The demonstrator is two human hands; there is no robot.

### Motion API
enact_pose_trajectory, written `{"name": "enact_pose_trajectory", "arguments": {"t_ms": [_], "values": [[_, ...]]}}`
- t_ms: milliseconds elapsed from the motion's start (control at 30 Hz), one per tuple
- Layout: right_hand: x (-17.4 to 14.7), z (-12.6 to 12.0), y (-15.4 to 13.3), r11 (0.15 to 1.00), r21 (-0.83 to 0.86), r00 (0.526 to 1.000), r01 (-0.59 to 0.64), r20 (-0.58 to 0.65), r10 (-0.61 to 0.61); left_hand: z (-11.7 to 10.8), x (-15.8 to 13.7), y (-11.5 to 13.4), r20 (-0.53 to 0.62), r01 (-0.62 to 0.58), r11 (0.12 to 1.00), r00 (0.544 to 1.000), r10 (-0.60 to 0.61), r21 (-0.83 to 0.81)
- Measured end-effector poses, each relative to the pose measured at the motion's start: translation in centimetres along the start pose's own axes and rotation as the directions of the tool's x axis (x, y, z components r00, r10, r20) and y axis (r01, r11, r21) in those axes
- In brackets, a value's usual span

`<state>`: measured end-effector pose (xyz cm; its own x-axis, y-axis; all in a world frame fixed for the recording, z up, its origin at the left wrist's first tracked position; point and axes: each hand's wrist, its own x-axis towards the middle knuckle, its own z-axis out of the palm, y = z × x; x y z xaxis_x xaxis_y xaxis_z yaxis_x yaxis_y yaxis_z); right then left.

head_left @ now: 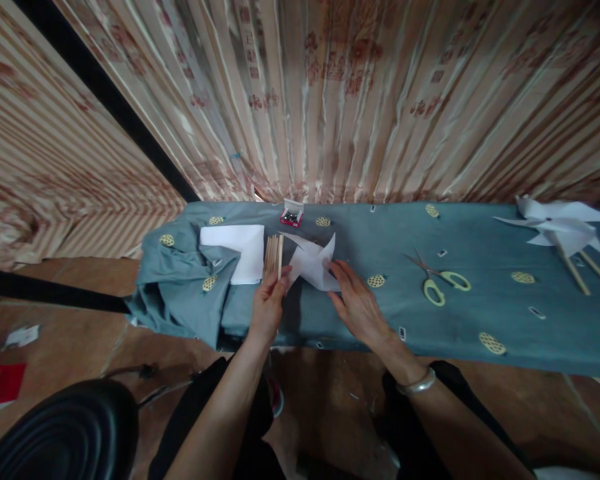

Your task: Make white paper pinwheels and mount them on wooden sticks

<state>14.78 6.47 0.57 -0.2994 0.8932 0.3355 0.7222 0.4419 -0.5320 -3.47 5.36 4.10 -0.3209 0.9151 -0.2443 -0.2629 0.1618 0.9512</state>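
Observation:
A white paper pinwheel (311,263) with folded blades is in front of me, over the cloth-covered table. My left hand (269,303) is closed around a pale wooden stick (281,253), its fingertips close against the pinwheel's left blade. At the pinwheel's right edge, my right hand (357,300) grips the paper with its fingers; the thumb is near the lower blade. Just beyond my left hand lies a bundle of wooden sticks (271,255). White paper sheets (250,250) lie to its left. Behind the pinwheel stands an open little red box (292,215) of small dark pieces.
Scissors (433,275) with yellow-green handles lie open on the blue-green tablecloth (460,333), right of my hands. Finished-looking pinwheels (560,227) on sticks rest at the far right. A curtain (340,100) hangs behind the table. A round black stool (65,433) stands lower left.

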Motion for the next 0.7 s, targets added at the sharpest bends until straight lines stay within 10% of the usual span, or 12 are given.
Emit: {"name": "enact_pose_trajectory", "arguments": {"t_ms": [267, 700], "values": [[0.3, -0.5, 0.3, 0.939, 0.270, 0.976, -0.214, 0.012, 0.219, 0.2, 0.0, -0.2, 0.021, -0.039, 0.999, 0.999, 0.038, 0.029], [0.5, -0.9, 2.4, 0.397, 0.806, 0.843, -0.438, 0.216, 0.492, 1.5, -0.5, -0.1, 0.055, -0.189, 0.981, 0.980, 0.191, -0.036]]}}
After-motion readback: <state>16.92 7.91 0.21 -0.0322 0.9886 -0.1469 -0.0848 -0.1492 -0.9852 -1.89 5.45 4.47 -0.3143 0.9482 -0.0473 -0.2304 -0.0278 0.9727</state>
